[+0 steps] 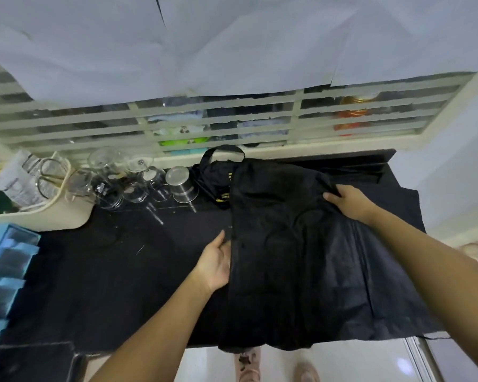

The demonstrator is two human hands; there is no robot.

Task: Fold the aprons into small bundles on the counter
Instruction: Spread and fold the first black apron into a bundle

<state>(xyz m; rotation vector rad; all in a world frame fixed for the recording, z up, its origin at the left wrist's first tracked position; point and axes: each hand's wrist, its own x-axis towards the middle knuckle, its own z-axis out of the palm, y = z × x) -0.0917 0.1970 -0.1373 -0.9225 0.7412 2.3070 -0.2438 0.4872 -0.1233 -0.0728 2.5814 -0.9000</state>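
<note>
A black apron (293,257) lies spread over the right half of the dark counter (108,271), its lower edge hanging over the front. My left hand (215,266) holds its left edge, with the fingers tucked under the cloth. My right hand (348,202) pinches a fold of the cloth near the apron's upper right. Behind it at the back sits another black apron (218,177), bunched up, with a neck loop and yellow print.
Glass jars and lids (116,183) and a steel cup (181,184) crowd the back left. A cream tray (47,213) holds scissors and a packet. A blue organiser (3,268) stands at the left edge. A louvred window runs behind the counter.
</note>
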